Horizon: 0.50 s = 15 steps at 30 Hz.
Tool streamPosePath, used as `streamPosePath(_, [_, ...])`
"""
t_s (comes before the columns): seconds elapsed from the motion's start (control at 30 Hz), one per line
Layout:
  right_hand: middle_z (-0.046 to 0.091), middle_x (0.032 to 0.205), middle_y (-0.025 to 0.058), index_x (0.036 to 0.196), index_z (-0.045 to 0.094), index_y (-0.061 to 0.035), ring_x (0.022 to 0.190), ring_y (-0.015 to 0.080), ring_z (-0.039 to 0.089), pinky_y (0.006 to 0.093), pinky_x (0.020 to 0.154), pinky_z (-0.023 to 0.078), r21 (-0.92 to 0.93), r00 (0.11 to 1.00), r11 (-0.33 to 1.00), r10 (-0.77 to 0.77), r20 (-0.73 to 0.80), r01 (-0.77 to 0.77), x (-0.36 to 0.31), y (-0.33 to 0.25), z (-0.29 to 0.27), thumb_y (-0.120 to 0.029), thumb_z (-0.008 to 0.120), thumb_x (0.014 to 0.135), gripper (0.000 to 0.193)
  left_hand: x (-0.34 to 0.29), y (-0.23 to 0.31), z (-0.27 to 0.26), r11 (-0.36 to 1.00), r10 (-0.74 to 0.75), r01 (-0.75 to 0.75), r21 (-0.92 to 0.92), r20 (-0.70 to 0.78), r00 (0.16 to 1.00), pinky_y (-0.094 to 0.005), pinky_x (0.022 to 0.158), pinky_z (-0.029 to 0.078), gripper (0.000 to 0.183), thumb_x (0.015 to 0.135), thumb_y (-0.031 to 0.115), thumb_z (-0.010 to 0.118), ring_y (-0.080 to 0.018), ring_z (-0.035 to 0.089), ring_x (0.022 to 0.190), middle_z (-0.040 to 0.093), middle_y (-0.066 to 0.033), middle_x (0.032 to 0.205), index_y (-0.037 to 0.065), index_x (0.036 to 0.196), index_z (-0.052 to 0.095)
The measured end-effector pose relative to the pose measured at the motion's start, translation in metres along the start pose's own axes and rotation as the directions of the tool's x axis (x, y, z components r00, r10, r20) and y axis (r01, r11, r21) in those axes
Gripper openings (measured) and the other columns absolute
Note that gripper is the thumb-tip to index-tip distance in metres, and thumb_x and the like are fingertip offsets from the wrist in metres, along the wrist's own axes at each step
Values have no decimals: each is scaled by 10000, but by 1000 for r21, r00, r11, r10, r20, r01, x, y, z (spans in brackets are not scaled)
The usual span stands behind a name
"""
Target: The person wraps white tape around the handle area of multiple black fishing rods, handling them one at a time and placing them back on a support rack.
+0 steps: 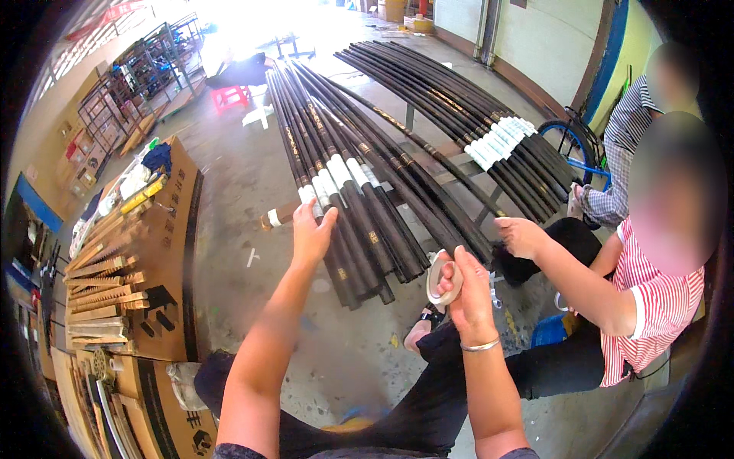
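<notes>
Long black poles (359, 229) with gold markings lie side by side in front of me, several with white bands (339, 170) round them. My left hand (312, 233) is at the leftmost poles, fingertips on a white band and thumb apart from the fingers. A roll of white tape (440, 281) is in my right hand (468, 294), with the fingers through and around its ring. This hand is just off the near ends of the poles. Whether a strip runs from the roll to a pole, I cannot tell.
A second bundle of black poles (459, 115) with white bands lies to the right. Beside me, a person in a red-striped shirt (661, 294) holds one pole's end in a hand (521, 239). Wooden pieces (103, 294) and a large cardboard box (172, 252) are on my left. A red stool (231, 98) stands farther back.
</notes>
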State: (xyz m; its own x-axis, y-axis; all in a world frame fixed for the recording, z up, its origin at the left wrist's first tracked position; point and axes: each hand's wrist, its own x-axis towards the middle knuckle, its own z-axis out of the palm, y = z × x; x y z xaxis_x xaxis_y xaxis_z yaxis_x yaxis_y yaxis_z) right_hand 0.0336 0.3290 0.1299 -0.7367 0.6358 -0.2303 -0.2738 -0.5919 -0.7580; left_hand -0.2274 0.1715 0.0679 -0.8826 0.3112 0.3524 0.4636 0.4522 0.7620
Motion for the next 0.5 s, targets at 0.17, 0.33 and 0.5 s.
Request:
streamPosePath(0.17, [516, 649, 0, 900, 616, 8, 505, 83, 450, 234, 474, 355, -59, 995, 994, -95, 27, 96, 1, -18, 6, -266, 618, 926, 276, -10, 69, 0, 991, 126, -123, 48, -73, 989, -409, 924, 430, 547, 848, 380, 644, -357, 540, 1098, 555, -229, 1166, -40, 1180, 534])
streamPosePath(0.33, [515, 637, -13, 878, 619, -4, 507, 71, 447, 227, 482, 352, -113, 991, 985, -128, 33, 131, -3, -15, 18, -241, 615, 926, 242, 15, 136, 40, 661, -225, 440, -608, 399, 889, -267, 584, 499, 600, 861, 456, 641, -135, 589, 700, 623, -79, 856, -43, 1162, 496])
streamPosePath(0.5, [484, 599, -46, 741, 587, -73, 499, 52, 426, 211, 479, 332, -262, 979, 944, -193, 63, 203, -3, -3, 13, -224, 646, 899, 226, 27, 140, 65, 674, -221, 460, -579, 436, 872, -290, 578, 477, 371, 850, 313, 676, -152, 601, 736, 627, -56, 882, 29, 1055, 555])
